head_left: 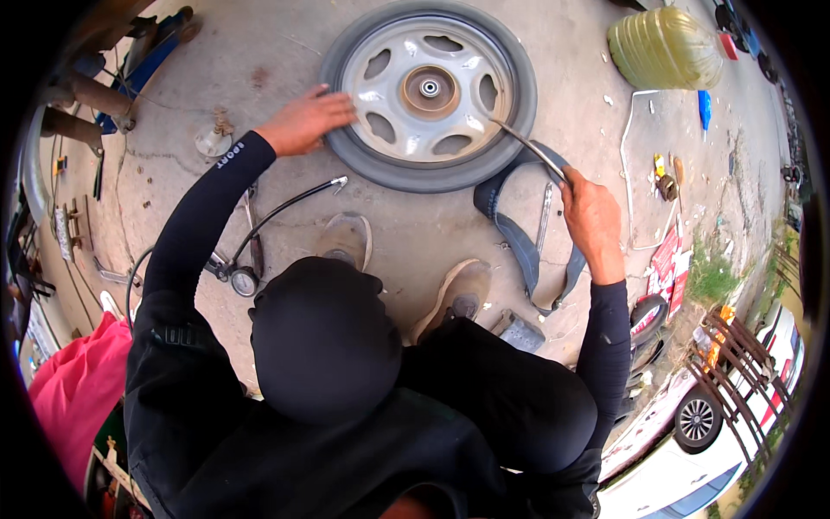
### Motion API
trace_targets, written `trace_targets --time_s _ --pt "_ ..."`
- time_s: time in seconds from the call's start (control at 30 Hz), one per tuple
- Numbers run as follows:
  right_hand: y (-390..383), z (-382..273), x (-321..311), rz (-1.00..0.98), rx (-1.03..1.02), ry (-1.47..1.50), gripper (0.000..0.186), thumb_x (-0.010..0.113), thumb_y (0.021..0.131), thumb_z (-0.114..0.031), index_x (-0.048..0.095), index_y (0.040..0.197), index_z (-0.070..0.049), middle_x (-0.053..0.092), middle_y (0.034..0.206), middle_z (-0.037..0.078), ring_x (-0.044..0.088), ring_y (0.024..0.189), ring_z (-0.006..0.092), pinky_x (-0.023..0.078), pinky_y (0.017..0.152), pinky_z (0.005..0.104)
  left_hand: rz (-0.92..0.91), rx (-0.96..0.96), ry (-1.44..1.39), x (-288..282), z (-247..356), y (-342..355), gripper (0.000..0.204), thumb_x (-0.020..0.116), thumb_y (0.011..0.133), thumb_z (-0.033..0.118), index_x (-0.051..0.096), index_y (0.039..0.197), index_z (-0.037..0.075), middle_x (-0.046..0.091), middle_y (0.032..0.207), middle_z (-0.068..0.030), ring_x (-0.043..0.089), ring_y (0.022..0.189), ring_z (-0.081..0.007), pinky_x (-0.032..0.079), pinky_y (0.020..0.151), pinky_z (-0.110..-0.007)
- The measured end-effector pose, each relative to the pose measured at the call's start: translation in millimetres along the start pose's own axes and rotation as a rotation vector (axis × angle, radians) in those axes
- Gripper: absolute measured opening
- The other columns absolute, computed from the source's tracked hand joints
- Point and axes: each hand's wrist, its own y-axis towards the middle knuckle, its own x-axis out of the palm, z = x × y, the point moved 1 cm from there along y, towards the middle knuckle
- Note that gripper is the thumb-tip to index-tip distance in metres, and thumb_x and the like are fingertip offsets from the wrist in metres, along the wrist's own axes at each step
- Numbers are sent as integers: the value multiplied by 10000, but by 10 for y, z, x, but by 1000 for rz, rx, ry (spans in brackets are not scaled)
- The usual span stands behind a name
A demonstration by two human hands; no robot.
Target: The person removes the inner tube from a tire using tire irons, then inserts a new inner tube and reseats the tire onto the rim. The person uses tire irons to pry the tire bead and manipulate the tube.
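A wheel with a black tyre [346,151] and a silver rim [413,143] lies flat on the ground ahead of my feet. My left hand [309,119] rests its outstretched fingers at the tyre's left edge, holding nothing. On the other side, my right hand [592,212] is wrapped round a tyre lever [534,150], a slim metal bar whose far tip reaches the rim's right side. A dark rubber strip [519,242] lies curled on the ground below that lever, partly under the tyre.
An air hose with a pressure gauge [245,281] lies by my left foot. A large plastic jug [666,48] of yellowish liquid is at the far right. A grey block [519,330] sits near my right shoe. Left stands metal machinery [91,91]; pink cloth [82,381] hangs lower left.
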Motion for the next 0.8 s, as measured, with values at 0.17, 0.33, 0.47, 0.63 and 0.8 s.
trace_targets --time_s 0.17,0.33,0.47,0.63,0.8 --pt "-172 -149 -67 -63 -28 -140 144 628 956 -221 676 1021 -101 700 798 176 708 799 370 560 678 488 89 -114 -394 -198 608 445 759 744 842 522 554 1384 24 564 1395 -214 509 1334 -375 359 1151 -511" --pt "-115 -363 -108 -157 -187 -120 121 626 939 -188 675 956 -78 687 761 177 707 770 375 560 659 476 166 -195 -254 204 1683 708 806 830 756 426 528 1379 12 591 1302 -150 552 1235 -306 386 1092 -467" --pt "35 -573 -214 -224 -260 -145 111 611 892 -113 700 857 -57 697 765 180 710 760 382 567 659 466 180 -275 -260 303 1623 680 732 868 688 299 567 1300 33 574 1235 -94 542 1190 -257 389 1042 -425" --pt "393 -796 -396 -320 -350 -231 135 607 833 -68 737 799 -53 729 848 199 728 823 376 587 705 444 265 -153 -199 300 1454 533 625 843 695 231 596 1236 38 578 1175 -82 568 1144 -247 398 1021 -421" --pt "904 -1100 -760 -532 -464 -288 169 626 879 -132 755 924 -33 727 918 224 712 900 405 575 765 491 291 -122 -170 156 1501 486 476 713 768 148 607 1213 18 594 1130 -100 621 1070 -251 427 1009 -424"
